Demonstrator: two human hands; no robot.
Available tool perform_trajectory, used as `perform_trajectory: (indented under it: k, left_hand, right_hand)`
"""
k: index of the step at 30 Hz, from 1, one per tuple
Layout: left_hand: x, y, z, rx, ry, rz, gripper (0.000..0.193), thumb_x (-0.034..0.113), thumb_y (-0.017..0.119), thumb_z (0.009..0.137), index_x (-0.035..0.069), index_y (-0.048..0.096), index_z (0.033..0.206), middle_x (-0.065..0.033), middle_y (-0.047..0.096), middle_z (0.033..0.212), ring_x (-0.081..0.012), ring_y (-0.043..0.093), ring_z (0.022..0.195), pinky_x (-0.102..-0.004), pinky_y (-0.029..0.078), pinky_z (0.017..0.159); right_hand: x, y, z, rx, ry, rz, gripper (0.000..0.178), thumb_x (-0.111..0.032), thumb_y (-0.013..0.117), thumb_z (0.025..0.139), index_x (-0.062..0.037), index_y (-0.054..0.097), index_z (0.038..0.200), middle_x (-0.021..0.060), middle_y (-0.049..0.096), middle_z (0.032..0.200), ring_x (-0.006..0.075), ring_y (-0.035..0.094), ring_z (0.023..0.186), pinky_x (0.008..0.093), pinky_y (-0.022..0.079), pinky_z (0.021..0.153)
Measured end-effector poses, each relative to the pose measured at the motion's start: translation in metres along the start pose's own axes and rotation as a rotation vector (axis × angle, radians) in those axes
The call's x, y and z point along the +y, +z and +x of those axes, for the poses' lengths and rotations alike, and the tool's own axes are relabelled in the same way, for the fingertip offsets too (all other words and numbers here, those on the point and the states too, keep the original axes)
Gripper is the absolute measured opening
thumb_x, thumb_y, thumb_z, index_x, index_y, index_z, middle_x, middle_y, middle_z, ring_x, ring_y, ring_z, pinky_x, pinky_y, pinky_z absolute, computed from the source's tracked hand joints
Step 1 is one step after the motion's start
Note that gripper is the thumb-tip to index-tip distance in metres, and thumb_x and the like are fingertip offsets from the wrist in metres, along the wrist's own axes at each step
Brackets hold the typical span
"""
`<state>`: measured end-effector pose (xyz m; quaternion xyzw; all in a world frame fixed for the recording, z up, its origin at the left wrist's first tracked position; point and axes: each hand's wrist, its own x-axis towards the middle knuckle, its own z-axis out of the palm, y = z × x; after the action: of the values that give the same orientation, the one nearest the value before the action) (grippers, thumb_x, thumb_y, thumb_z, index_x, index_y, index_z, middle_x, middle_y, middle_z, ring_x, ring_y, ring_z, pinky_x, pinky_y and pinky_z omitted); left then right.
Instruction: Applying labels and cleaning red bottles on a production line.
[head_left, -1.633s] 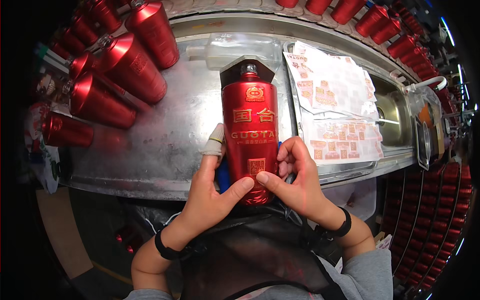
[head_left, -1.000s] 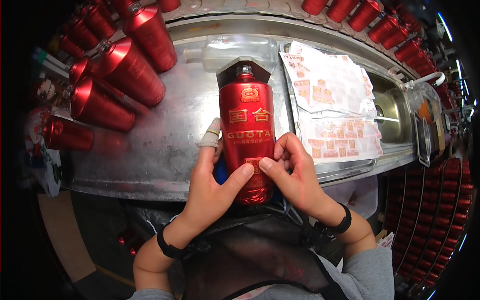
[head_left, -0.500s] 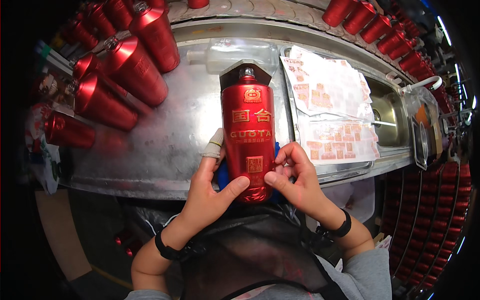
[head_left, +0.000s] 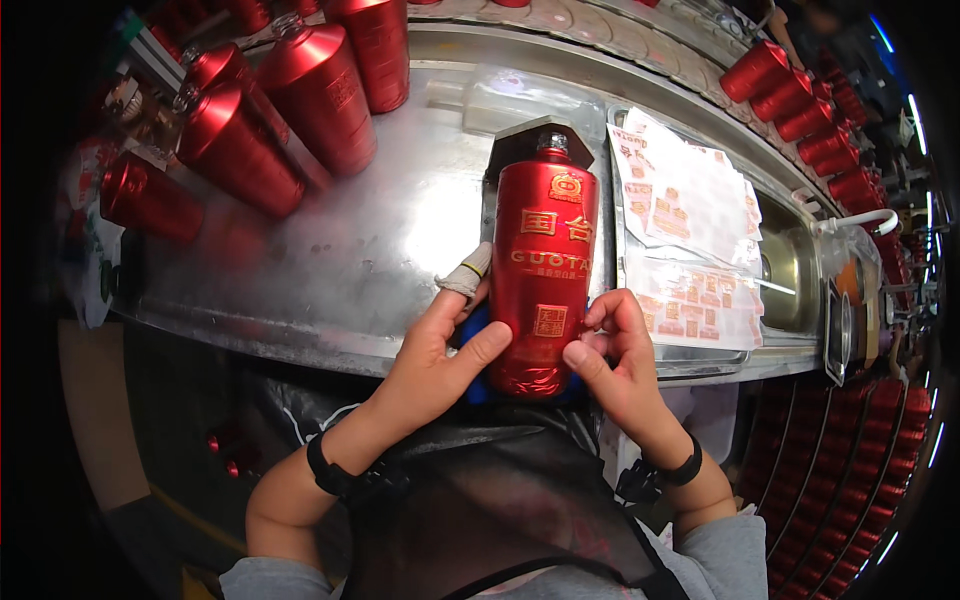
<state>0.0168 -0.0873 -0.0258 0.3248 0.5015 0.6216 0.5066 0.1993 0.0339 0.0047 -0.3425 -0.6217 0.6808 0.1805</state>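
Observation:
A red bottle [head_left: 530,290] with gold lettering and a clear-topped neck leans back in front of me, its neck against a dark angular rest [head_left: 575,140]. My left hand [head_left: 445,345] is closed on its lower left side, thumb on the front face. A pale cover [head_left: 468,276] wraps one left finger. At the lower right edge, my right hand [head_left: 622,360] has its fingers curled in and its thumb close against the bottle; whatever lies between those fingertips is too small to make out. Something blue [head_left: 477,335] shows behind the bottle.
Printed sheets [head_left: 690,200] lie in a metal tray to the right, beside a sink [head_left: 785,262] with a white tap [head_left: 860,220]. Several red bottles [head_left: 320,100] stand at the left. A clear bottle [head_left: 530,95] lies behind; a conveyor [head_left: 560,28] runs along the back.
The whole view has shifted, so the bottle, hands and sheets appear farther right. Both hands keep nearly the same pose at the bottle.

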Motion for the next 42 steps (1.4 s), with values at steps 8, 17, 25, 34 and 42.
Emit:
perform_trajectory:
  k: [8, 17, 25, 34, 42]
  left_hand:
    - [-0.004, 0.003, 0.001, 0.002, 0.05, 0.057, 0.09, 0.02, 0.074, 0.09, -0.004, 0.016, 0.155, -0.0195, 0.036, 0.153, -0.0243, 0.036, 0.141, -0.0363, 0.03, 0.115]
    - [0.003, 0.004, 0.006, -0.002, 0.079, 0.138, 0.091, 0.018, 0.075, 0.087, -0.006, 0.018, 0.153, -0.0215, 0.038, 0.151, -0.0264, 0.039, 0.14, -0.0367, 0.03, 0.115]
    - [0.013, 0.016, 0.012, 0.07, 0.145, 0.3, 0.089, 0.018, 0.075, 0.086, -0.009, 0.02, 0.151, -0.0235, 0.047, 0.142, -0.0259, 0.05, 0.13, -0.0364, 0.038, 0.109]
    - [0.016, 0.024, 0.012, 0.079, 0.075, 0.235, 0.087, 0.015, 0.072, 0.089, -0.011, 0.017, 0.151, -0.0229, 0.047, 0.142, -0.0244, 0.05, 0.129, -0.0359, 0.039, 0.108]
    - [0.013, 0.025, 0.013, 0.056, 0.044, 0.199, 0.088, 0.013, 0.071, 0.089, -0.008, 0.014, 0.153, -0.0211, 0.044, 0.145, -0.0249, 0.047, 0.132, -0.0364, 0.037, 0.11]
  right_hand:
    - [0.002, -0.002, 0.003, -0.014, -0.006, -0.089, 0.05, -0.023, 0.084, 0.079, -0.0088, 0.042, 0.101, -0.0019, 0.045, 0.085, 0.0016, 0.04, 0.069, 0.0173, 0.036, 0.059]
    - [-0.003, -0.002, 0.004, -0.015, -0.05, -0.108, 0.044, -0.022, 0.081, 0.083, -0.009, 0.042, 0.099, -0.0041, 0.045, 0.079, 0.0005, 0.039, 0.066, 0.017, 0.034, 0.057]
    - [-0.004, 0.006, 0.004, 0.033, -0.011, -0.022, 0.038, -0.02, 0.076, 0.088, -0.0077, 0.041, 0.096, -0.0059, 0.044, 0.073, -0.0011, 0.038, 0.065, 0.0164, 0.032, 0.055]
    - [-0.004, 0.006, 0.006, 0.06, -0.076, -0.164, 0.037, -0.024, 0.075, 0.089, -0.0067, 0.042, 0.094, -0.0019, 0.046, 0.073, 0.0029, 0.041, 0.064, 0.0215, 0.037, 0.055]
    - [-0.011, -0.006, 0.009, 0.086, 0.029, -0.064, 0.029, -0.023, 0.076, 0.087, -0.0058, 0.052, 0.085, -0.0036, 0.048, 0.071, 0.0029, 0.042, 0.064, 0.021, 0.037, 0.056]
